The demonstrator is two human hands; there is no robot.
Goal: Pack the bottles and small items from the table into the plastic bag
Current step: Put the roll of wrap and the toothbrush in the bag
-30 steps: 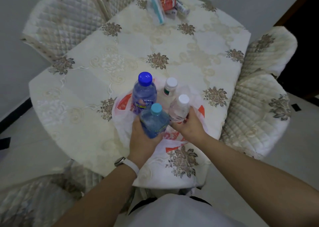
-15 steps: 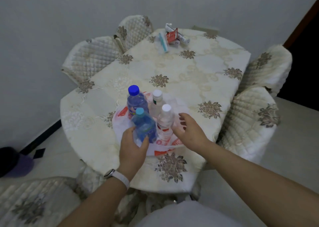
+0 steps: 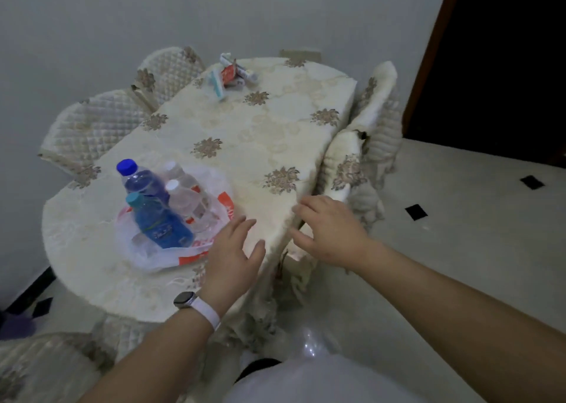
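Observation:
Several bottles stand in the white and red plastic bag (image 3: 159, 254) at the near left of the table: a blue bottle with a teal cap (image 3: 159, 221), a blue-capped bottle (image 3: 139, 177) and a clear white-capped bottle (image 3: 183, 198); another clear bottle stands behind them. My left hand (image 3: 234, 257), with a watch on the wrist, hovers open just right of the bag. My right hand (image 3: 329, 229) is open over the table's right edge, holding nothing. A heap of small items (image 3: 231, 74), red, white and teal packets and tubes, lies at the table's far end.
The table (image 3: 269, 145) wears a cream floral cloth. Quilted chairs stand at the left (image 3: 95, 126), far left (image 3: 170, 70) and right (image 3: 364, 145). Pale tiled floor with dark insets spreads to the right, and a dark doorway (image 3: 502, 65) is at the far right.
Both hands have let go of the bottles and drawn away to the right of the bag. The view has swung right, so the bag now sits at the left.

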